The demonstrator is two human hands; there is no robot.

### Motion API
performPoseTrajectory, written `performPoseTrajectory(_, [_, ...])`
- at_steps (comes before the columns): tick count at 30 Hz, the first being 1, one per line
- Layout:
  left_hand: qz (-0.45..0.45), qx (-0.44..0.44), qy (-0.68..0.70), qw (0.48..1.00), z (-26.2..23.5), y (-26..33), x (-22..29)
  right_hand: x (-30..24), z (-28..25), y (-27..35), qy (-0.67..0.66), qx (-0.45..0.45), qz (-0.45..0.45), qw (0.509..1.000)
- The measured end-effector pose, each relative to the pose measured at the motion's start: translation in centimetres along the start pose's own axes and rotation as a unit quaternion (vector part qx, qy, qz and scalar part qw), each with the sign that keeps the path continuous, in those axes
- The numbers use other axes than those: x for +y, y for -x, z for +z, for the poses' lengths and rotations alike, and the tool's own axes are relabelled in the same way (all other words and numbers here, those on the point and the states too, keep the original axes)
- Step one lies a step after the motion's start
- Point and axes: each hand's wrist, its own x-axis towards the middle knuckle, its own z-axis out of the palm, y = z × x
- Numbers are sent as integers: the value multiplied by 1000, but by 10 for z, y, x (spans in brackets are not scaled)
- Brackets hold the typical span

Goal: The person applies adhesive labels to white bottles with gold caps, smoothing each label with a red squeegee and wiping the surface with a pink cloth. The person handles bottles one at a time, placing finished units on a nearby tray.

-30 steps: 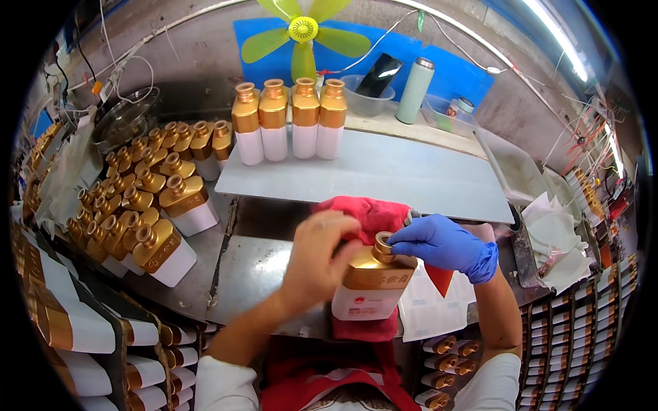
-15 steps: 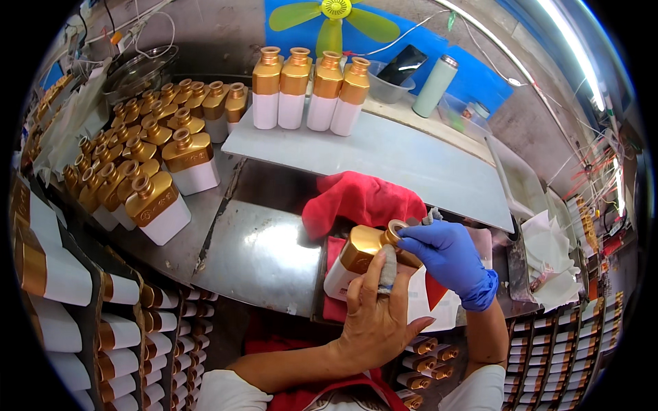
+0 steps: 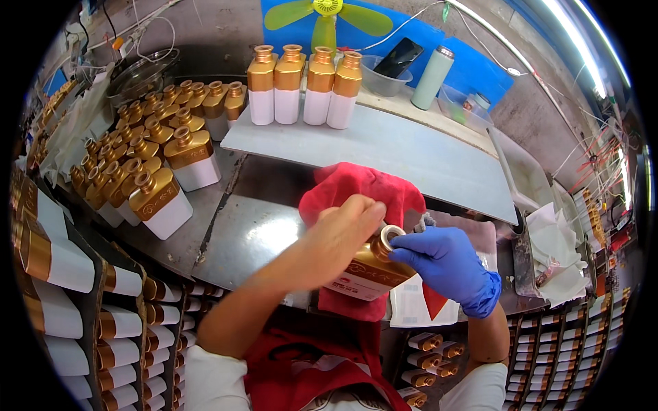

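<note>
A bottle (image 3: 375, 270) with a gold upper part and a white lower part leans on a red cloth at the bench's front edge. My right hand (image 3: 445, 260), in a blue glove, grips its neck with thumb and fingers. My bare left hand (image 3: 346, 236) is curled over the bottle's left side, beside the neck; its fingertips are hidden, and so is whatever they hold. Behind the bottle lies a crumpled red cloth (image 3: 363, 185). Just right of the bottle, under my right wrist, is a white sheet (image 3: 411, 308) with a red triangle.
Several gold-and-white bottles (image 3: 161, 205) crowd the bench at left, and more stand on a raised grey board (image 3: 411, 161). A green fan (image 3: 327, 8), a flask (image 3: 433, 79) and a phone (image 3: 399, 57) are at the back. Racks of bottles (image 3: 118, 342) flank me. White papers (image 3: 555, 240) lie at right.
My left hand has turned over and moved up and left across the bottle toward its neck. The bottle has turned, bringing its printed front into view. My right hand still grips the neck.
</note>
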Motion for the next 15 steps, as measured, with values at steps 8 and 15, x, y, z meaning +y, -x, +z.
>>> performPoseTrajectory(8, [-158,-213,117,957,-10,-54,-11,-13,-2,3,37,-15,-6,999])
performPoseTrajectory(15, [-25,-12,55,998,-7,-1,-22,16,-2,-11,-3,2,19,1000])
